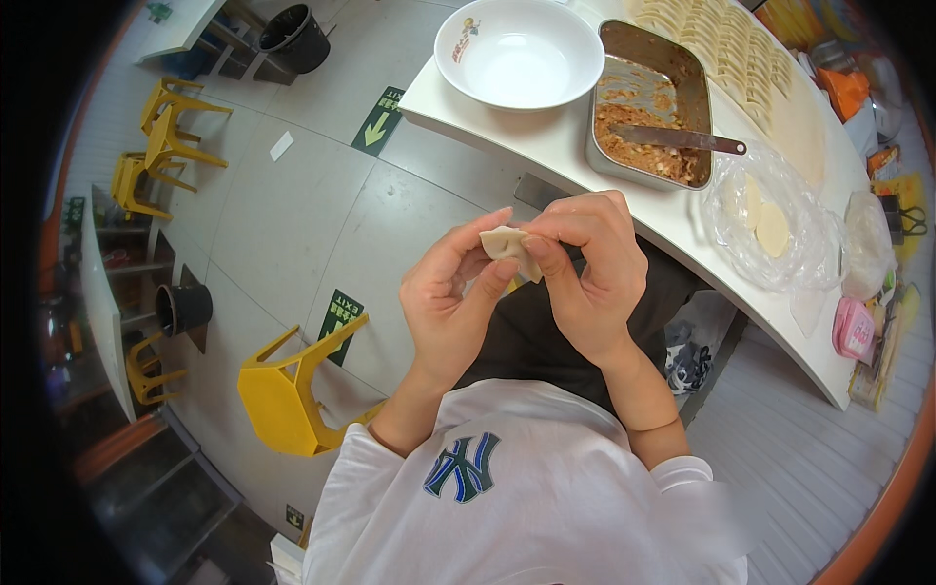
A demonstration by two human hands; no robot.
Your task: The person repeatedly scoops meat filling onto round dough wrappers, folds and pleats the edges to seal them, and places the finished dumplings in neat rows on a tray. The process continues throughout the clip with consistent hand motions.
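Between my left hand (pixel 457 285) and my right hand (pixel 596 267) is a small folded dumpling (pixel 510 246), its pale dough pinched by the thumbs and fingers of both hands above my lap. Beyond my right hand, a rectangular metal pan (pixel 592 157) on the white table holds minced filling (pixel 636 142), with a flat metal spatula (pixel 676 137) lying in it. A white bowl (pixel 519 62) stands left of the pan. Round dough wrappers (pixel 772 229) lie on a clear plastic bag (pixel 731 256) to the right. Rows of folded dumplings (pixel 731 55) fill the table's far part.
The white table (pixel 775 314) curves along the front and right, with a pink case (pixel 854 327) and packages at its right edge. Yellow stools (pixel 281 395) and black bins (pixel 295 40) stand on the tiled floor at left.
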